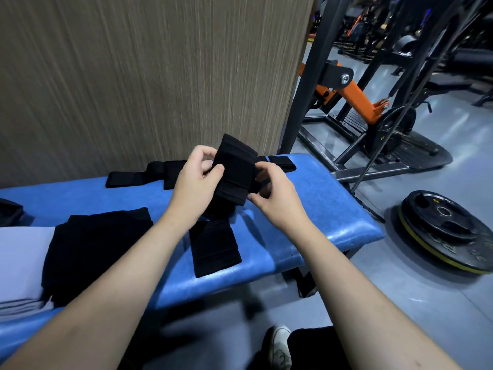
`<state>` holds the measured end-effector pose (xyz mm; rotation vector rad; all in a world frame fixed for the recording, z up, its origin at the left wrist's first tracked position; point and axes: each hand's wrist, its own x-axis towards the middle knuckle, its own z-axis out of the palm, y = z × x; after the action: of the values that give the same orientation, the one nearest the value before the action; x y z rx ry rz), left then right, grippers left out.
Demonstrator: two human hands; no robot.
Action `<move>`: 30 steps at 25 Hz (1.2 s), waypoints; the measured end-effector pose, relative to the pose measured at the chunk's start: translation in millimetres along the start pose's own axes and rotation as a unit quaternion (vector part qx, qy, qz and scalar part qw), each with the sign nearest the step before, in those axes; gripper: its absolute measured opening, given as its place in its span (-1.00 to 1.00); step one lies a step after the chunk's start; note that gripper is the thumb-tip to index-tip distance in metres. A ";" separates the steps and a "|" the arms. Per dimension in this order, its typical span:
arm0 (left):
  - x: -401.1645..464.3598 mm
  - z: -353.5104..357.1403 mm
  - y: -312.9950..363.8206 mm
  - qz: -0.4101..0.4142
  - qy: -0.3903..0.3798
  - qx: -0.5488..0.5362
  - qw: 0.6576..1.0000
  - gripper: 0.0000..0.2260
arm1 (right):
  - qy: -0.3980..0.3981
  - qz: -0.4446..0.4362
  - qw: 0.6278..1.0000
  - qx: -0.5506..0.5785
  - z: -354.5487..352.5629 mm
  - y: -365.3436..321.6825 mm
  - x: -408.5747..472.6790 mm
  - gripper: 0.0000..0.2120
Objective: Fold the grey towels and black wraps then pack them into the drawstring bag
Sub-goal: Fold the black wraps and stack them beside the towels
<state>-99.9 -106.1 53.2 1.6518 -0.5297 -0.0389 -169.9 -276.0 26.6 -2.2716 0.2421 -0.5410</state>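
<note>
Both hands hold a black wrap (234, 169) above the blue bench (333, 206). My left hand (196, 182) pinches its left edge and my right hand (272, 193) grips its right edge; the wrap is layered into a thick fold. A folded black wrap (214, 248) lies on the bench just below it. Unfolded black wraps (141, 176) stretch along the bench's far edge, one end (282, 162) showing right of my hands. A black fabric item (90, 249) lies flat at the left, beside a stack of folded grey towels (21, 265). I cannot tell whether that black item is the bag.
A wood-grain wall (146, 76) stands close behind the bench. Right of the bench are a black machine frame with an orange arm (354, 97) and stacked weight plates (445, 228) on the grey floor. My shoe (277, 348) shows at the bottom.
</note>
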 end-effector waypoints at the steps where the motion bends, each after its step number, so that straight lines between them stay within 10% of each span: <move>1: -0.1 0.4 0.5 -0.004 -0.002 -0.008 1.000 -0.89 | -0.004 -0.002 1.000 0.004 0.7 1.0 0.2 -0.50; 6: -4.4 3.9 2.2 -0.013 -0.011 -0.030 0.999 -0.76 | 0.013 -0.003 0.998 0.059 3.0 2.3 0.6 -0.52; 14: -5.3 12.9 -11.3 0.061 -0.055 0.217 0.973 -0.89 | 0.035 -0.066 0.995 0.064 1.3 -10.3 -3.7 -0.49; 30: -5.3 8.8 -3.4 -0.011 0.008 0.109 0.994 -0.88 | -0.016 -0.044 0.992 -0.114 7.2 -3.0 -5.6 -0.40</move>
<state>-106.4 -112.1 47.1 1.8702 -0.5192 0.0171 -171.6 -267.4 22.7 -2.5206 0.1969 -0.5447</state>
